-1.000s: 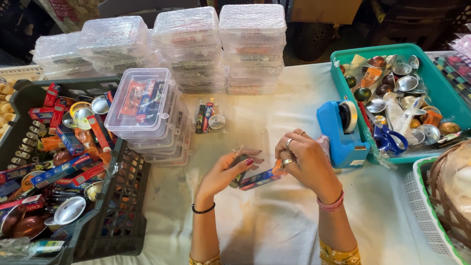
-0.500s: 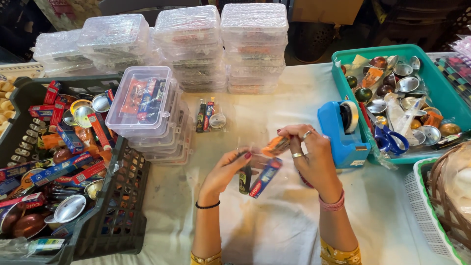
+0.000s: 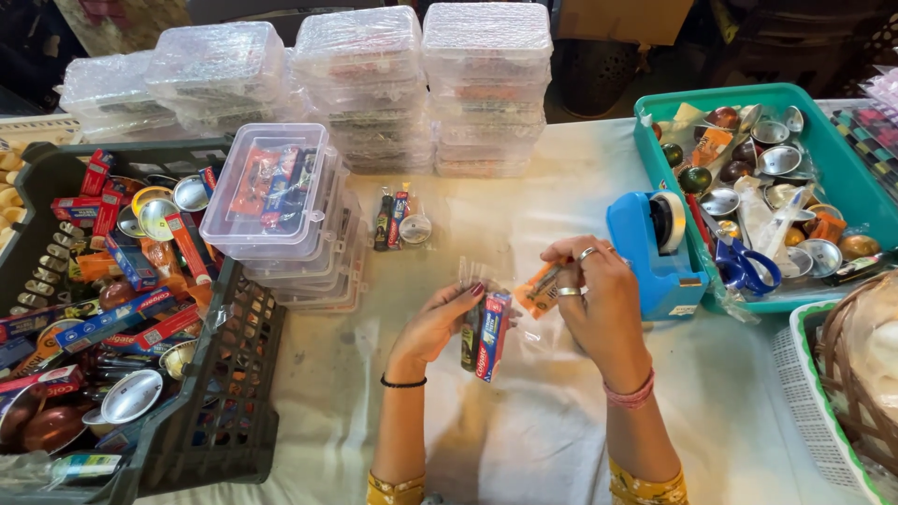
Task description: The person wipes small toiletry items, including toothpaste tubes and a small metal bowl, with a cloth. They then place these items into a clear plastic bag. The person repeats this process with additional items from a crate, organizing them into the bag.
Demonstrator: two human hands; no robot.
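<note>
Both hands (image 3: pixel 524 313) closed around small packets (image 3: pixel 493 335).

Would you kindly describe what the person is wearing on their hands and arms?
The left hand has dark-painted nails and a thin black band at the wrist. The right hand wears two silver-coloured rings and a pink band at the wrist. Both forearms are bare; near the lower edge each shows a yellow patterned cuff or bangle, which of the two I cannot tell.

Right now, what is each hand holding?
Left hand: closed on a clear bag of small boxes.
Right hand: pinching an orange packet.
</note>
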